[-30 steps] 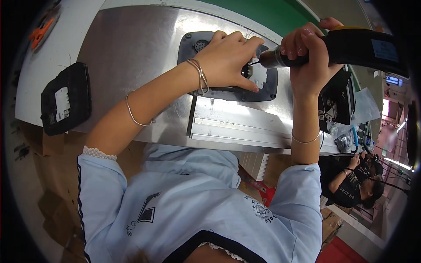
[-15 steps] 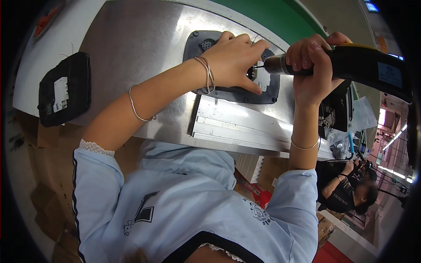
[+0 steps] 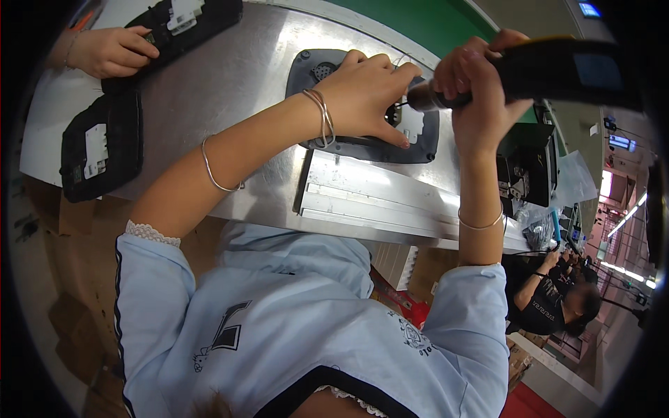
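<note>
A dark grey plastic housing (image 3: 300, 80) with rounded corners lies on the metal table, its inner side up, with a white plate (image 3: 413, 124) set in it. My left hand (image 3: 362, 94) spans the housing and holds it, fingers bent over it and thumb near its front edge. In my right hand (image 3: 481, 90) is an electric screwdriver (image 3: 557, 70) with a black body, held sideways with its bit pointing left. The bit's tip is close to the white plate, beside my left fingers. Whether it touches a screw, I cannot tell.
A silver metal rail (image 3: 369, 191) lies in front of the housing. Another dark housing (image 3: 125, 143) sits at the table's left end. Behind it, another person's hand (image 3: 115, 54) touches a further dark housing (image 3: 216, 21). A black box (image 3: 526, 164) and plastic bags (image 3: 540, 226) are at the right.
Another person's hand has come in at the far left with a dark housing. My right hand and the screwdriver have shifted left and slightly up. The housing under my left hand has moved slightly left.
</note>
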The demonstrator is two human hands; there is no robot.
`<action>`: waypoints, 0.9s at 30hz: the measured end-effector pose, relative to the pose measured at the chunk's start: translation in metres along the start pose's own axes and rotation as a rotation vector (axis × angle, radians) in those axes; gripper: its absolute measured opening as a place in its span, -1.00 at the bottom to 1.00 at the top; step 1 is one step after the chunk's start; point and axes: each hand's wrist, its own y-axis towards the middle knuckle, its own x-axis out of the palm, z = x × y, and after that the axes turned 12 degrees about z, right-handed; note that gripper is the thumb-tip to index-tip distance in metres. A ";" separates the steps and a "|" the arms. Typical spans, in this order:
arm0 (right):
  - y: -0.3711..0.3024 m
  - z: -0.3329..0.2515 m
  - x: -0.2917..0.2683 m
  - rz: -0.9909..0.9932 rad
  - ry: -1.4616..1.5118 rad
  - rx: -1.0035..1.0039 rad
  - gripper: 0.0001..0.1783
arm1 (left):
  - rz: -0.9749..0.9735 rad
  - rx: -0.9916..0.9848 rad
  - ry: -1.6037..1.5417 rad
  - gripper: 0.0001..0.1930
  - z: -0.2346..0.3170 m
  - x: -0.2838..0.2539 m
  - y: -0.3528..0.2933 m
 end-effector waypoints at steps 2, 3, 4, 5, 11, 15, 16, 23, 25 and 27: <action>0.001 0.001 0.005 0.066 0.009 0.019 -0.73 | -0.025 -0.005 0.024 -0.21 0.002 -0.004 0.002; 0.003 0.003 0.003 0.092 0.011 0.021 -0.72 | -0.051 -0.018 0.047 -0.23 0.003 -0.006 0.003; 0.006 0.006 0.003 0.076 0.001 -0.027 -0.67 | -0.050 -0.009 0.053 -0.23 0.003 -0.007 0.003; 0.005 0.003 0.000 0.081 0.003 -0.037 -0.67 | -0.035 0.000 0.033 -0.20 0.001 -0.006 0.003; -0.020 -0.057 -0.036 0.130 -0.063 -0.155 -0.55 | 0.015 0.067 0.009 -0.11 -0.003 0.004 0.003; -0.039 -0.099 -0.104 0.203 -0.151 -0.301 -0.66 | 0.011 0.051 0.056 -0.08 -0.003 0.000 0.002; -0.042 -0.105 -0.120 0.264 -0.201 -0.311 -0.68 | 0.011 0.052 0.051 -0.09 -0.003 -0.004 0.001; -0.045 -0.112 -0.189 0.525 -0.332 -0.310 -0.73 | 0.011 0.056 0.011 -0.11 -0.002 -0.001 0.004; -0.043 -0.106 -0.193 0.547 -0.330 -0.311 -0.74 | 0.005 0.057 0.010 -0.11 0.000 -0.002 0.004; -0.043 -0.103 -0.194 0.562 -0.329 -0.311 -0.74 | 0.001 0.051 0.011 -0.11 0.002 -0.001 0.005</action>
